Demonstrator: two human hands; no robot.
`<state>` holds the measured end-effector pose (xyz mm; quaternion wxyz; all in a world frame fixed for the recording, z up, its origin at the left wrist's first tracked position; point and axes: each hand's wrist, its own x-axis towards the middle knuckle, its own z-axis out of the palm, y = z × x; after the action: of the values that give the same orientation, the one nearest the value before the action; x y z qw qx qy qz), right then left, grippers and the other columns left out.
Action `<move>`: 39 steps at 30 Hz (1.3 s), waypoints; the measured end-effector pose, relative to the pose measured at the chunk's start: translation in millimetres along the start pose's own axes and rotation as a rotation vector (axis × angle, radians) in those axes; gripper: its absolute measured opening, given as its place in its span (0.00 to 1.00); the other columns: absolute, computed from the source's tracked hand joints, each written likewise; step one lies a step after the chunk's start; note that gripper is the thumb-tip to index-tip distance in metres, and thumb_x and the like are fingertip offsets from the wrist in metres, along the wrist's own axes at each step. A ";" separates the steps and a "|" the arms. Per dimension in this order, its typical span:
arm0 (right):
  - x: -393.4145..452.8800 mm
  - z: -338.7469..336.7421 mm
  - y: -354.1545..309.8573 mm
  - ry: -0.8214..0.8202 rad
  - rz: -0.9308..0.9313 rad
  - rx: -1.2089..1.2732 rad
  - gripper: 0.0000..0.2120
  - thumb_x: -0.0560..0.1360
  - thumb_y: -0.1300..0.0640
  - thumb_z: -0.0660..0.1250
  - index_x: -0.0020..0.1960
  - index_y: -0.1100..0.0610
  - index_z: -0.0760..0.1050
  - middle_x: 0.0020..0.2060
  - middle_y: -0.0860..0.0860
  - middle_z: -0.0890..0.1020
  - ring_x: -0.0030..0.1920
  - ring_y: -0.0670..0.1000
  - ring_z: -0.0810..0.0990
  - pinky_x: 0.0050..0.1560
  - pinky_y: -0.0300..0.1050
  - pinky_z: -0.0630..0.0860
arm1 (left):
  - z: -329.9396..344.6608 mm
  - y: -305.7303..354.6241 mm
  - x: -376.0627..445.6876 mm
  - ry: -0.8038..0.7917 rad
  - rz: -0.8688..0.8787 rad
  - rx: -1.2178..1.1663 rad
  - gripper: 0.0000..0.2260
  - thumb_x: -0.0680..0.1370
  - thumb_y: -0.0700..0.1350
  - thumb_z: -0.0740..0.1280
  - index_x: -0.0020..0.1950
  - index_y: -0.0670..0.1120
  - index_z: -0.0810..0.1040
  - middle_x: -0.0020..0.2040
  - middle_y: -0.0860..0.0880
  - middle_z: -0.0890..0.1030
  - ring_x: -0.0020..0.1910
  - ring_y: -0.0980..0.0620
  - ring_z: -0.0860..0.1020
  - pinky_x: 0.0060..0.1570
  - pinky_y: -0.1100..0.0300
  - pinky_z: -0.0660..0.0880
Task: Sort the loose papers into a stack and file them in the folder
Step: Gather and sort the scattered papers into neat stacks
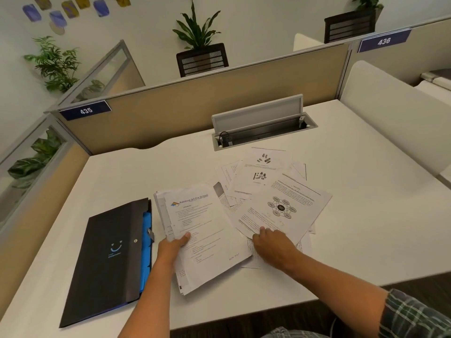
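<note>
left hand (170,247) gripping stack (202,230), thumb on top sheet, mid-desk by near edge. right hand (271,245) fingers curled, pinching diagram sheet (280,208) atop loose papers (266,167) fanned toward far edge. black folder (109,259) lying flat toward near-left corner, just beside stack.

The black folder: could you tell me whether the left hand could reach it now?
Probably yes: the folder lies right beside the left hand, nothing between, though that hand grips the paper stack.

Open-plan office, numbered cubicle partition (195,103), white desk (353,215) with cable hatch (263,123), potted plants (197,28)
</note>
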<state>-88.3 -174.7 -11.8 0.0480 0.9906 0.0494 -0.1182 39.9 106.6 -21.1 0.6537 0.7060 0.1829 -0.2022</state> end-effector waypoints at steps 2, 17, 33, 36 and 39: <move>-2.2 -10.1 10.8 0.059 0.076 0.047 0.11 0.81 0.66 0.57 0.59 0.62 0.75 0.50 0.59 0.84 0.44 0.60 0.85 0.40 0.52 0.79 | 0.4 1.8 -0.7 -0.022 -0.009 -0.008 0.23 0.77 0.39 0.75 0.71 0.42 0.76 0.62 0.40 0.82 0.61 0.38 0.80 0.65 0.38 0.75; 5.9 -46.3 23.6 0.602 -0.638 0.158 0.15 0.76 0.67 0.69 0.60 0.56 0.82 0.61 0.51 0.85 0.57 0.53 0.85 0.52 0.48 0.80 | 41.8 19.6 -5.8 -0.206 -0.004 0.004 0.10 0.80 0.41 0.69 0.61 0.41 0.82 0.53 0.39 0.86 0.52 0.39 0.85 0.51 0.44 0.83; 26.1 -23.6 62.9 0.072 0.178 1.966 0.26 0.68 0.54 0.82 0.64 0.54 0.80 0.57 0.53 0.87 0.57 0.57 0.86 0.52 0.51 0.84 | 79.0 42.0 -42.8 -0.448 -0.033 -0.163 0.25 0.84 0.59 0.58 0.51 0.45 0.89 0.50 0.37 0.86 0.45 0.41 0.86 0.38 0.52 0.83; 27.8 -17.5 60.0 0.200 0.224 1.952 0.23 0.68 0.60 0.80 0.62 0.54 0.80 0.55 0.52 0.87 0.53 0.56 0.88 0.47 0.48 0.84 | 83.4 38.5 -42.8 -0.516 -0.053 -0.219 0.34 0.77 0.71 0.53 0.55 0.49 0.88 0.52 0.40 0.87 0.49 0.40 0.87 0.39 0.51 0.83; 30.4 -18.8 60.5 0.284 0.304 1.906 0.28 0.65 0.60 0.83 0.62 0.54 0.77 0.54 0.51 0.88 0.50 0.53 0.88 0.45 0.48 0.85 | 80.5 35.4 -43.7 -0.552 -0.066 -0.207 0.27 0.81 0.65 0.59 0.66 0.47 0.82 0.64 0.39 0.82 0.62 0.35 0.81 0.56 0.39 0.80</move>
<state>-47.9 -229.9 4.1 -0.7650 0.6151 -0.1899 0.0195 17.5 23.8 26.7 0.7404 0.5476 0.0408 -0.3878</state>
